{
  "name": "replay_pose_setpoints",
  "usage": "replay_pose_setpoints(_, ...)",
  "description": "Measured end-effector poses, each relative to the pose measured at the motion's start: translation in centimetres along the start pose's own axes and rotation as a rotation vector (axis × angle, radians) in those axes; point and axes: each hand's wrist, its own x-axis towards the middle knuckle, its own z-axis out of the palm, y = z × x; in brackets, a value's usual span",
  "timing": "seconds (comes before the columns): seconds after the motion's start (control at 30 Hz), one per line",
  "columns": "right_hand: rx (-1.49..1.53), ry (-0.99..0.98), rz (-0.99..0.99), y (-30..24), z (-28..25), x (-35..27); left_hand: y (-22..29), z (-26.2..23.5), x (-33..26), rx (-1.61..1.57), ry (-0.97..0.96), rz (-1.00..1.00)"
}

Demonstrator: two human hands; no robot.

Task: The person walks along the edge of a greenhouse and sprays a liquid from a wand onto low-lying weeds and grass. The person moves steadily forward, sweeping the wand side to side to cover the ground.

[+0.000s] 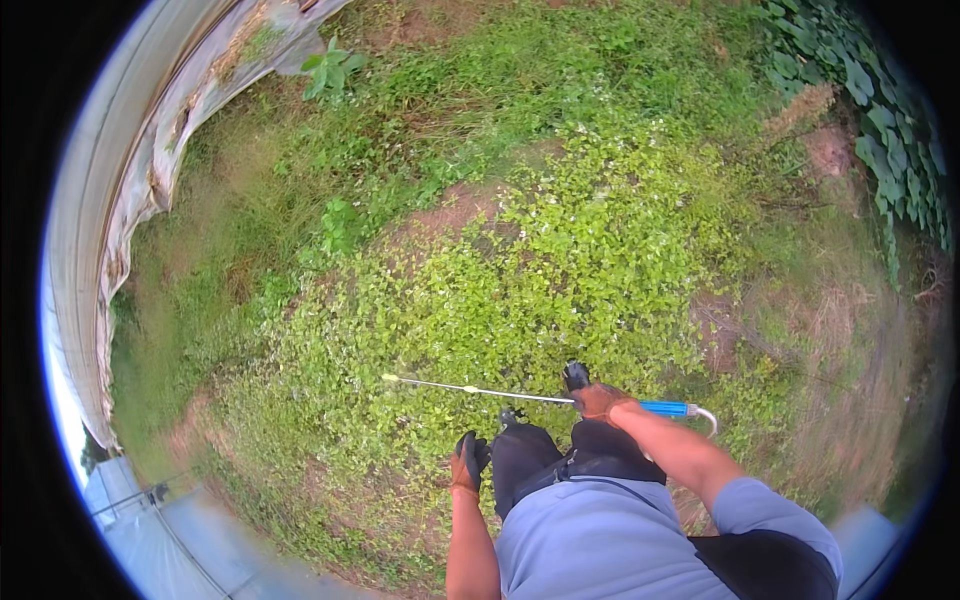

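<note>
A thin spray wand (pixel 520 396) lies level across the front of my legs, held in my right hand (pixel 598 401). That hand is closed round it just left of the blue handle (pixel 664 408). At the handle's right end a pale hose (pixel 710 420) curves down. The wand points left, with a yellowish tip (pixel 390 378) above low green weeds (pixel 560 290). Beside my left thigh hangs my left hand (pixel 469 462), fingers loosely bent and apart, with nothing seen in it. Both hands look gloved, brown-orange; the left's fingers are black.
Pale plastic sheeting (pixel 130 180) runs along the left edge. Bluish sheeting (pixel 190 540) lies at the lower left. Large-leaved vines (pixel 885 150) hang at the far right. Bare soil (pixel 440 222) shows between the plants. Dry grass (pixel 840 350) stands on the right.
</note>
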Motion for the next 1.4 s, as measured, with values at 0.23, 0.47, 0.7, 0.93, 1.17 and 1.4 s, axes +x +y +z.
replay_pose_setpoints(0.23,0.022,0.399,0.422,10.7,0.0,-5.5,-6.2,-9.7,2.0,-0.085,-0.034,-0.022)
replay_pose_setpoints(0.47,0.294,0.850,0.823,23.6,-0.6,-10.7,-8.2,-13.1,2.5,-0.394,0.011,-0.141)
replay_pose_setpoints(0.7,0.969,1.071,0.613,28.0,-5.6,-7.2,-5.6,-11.1,2.8,-0.162,0.075,-0.054)
replay_pose_setpoints(0.93,0.524,0.586,0.355,19.1,-1.9,6.1,1.4,-8.3,0.8,-0.245,0.087,-0.008)
replay_pose_setpoints(1.17,-0.345,-0.178,-0.155,-9.6,3.8,5.5,-7.7,-13.5,-1.6,-0.338,0.250,0.014)
replay_pose_setpoints(1.4,-0.296,0.078,-0.094,-12.9,0.4,7.9,-19.1,-15.3,-4.0,-0.736,0.310,-0.143)
